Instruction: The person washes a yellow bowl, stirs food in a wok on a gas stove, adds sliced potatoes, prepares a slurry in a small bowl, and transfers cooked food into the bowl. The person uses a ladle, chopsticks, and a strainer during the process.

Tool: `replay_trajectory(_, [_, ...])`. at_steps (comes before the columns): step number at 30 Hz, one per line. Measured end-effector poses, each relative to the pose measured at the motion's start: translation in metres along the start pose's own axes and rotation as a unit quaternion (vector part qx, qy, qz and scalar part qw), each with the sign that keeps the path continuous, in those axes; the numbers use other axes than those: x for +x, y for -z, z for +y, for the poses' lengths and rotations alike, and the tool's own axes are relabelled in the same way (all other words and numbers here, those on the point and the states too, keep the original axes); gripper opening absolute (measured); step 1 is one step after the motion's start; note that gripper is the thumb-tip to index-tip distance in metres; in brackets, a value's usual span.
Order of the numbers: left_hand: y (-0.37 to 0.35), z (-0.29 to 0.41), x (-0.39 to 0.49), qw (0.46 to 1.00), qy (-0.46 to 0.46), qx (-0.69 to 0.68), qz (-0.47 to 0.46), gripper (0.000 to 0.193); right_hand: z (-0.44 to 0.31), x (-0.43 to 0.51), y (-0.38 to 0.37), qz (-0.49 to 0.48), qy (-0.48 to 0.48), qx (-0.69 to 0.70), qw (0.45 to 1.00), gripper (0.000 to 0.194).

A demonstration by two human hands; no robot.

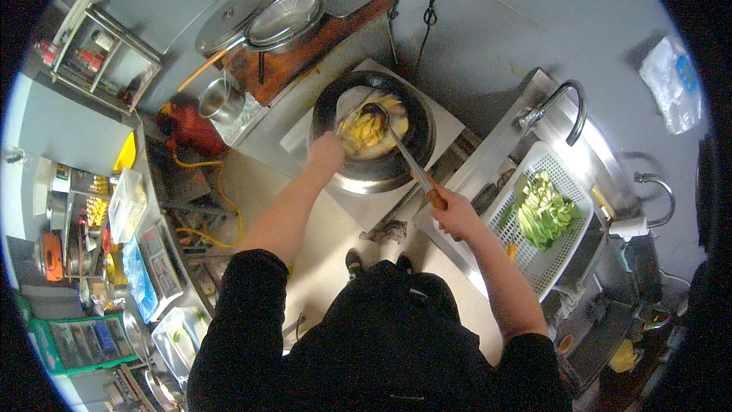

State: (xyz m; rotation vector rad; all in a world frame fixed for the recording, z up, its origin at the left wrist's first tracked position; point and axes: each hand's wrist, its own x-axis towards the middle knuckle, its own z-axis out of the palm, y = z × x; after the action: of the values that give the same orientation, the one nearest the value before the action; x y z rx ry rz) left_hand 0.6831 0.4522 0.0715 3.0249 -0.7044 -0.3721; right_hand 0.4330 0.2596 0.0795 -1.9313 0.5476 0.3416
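A dark round wok sits on the stove, with yellowish pieces of food and pale liquid inside. My left hand is closed at the wok's left rim; the fingers' far side is hidden. In my right hand is the wooden handle of a metal ladle. The ladle's shaft crosses over the wok's right rim, and its dark bowl rests among the food.
Right of the stove, a white perforated basket of chopped leafy greens stands by the sink faucet. A strainer and a metal pot are at upper left. A dark rag lies on the floor before my feet.
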Motion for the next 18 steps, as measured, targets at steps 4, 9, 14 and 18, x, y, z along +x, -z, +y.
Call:
replay_trajectory(4, [0.000, -0.005, 0.001, 0.998, -0.011, -0.004, 0.060, 0.014, 0.005, -0.002, 0.004, 0.114, 0.086, -0.239, 0.960, 0.063])
replay_trajectory(9, [-0.016, -0.043, 0.013, 0.985, -0.086, 0.152, 0.007, 0.021, 0.010, -0.030, 0.040, 0.144, 0.100, -0.307, 0.935, 0.062])
replay_trajectory(14, [-0.028, -0.081, 0.008, 0.938, -0.026, -0.344, 0.016, 0.015, 0.014, -0.067, 0.070, 0.102, 0.150, -0.224, 0.957, 0.058])
replay_trajectory(18, [-0.016, -0.083, -0.026, 0.770, 0.047, -0.636, -0.039, 0.012, 0.020, -0.074, 0.065, 0.043, 0.139, -0.199, 0.969, 0.059])
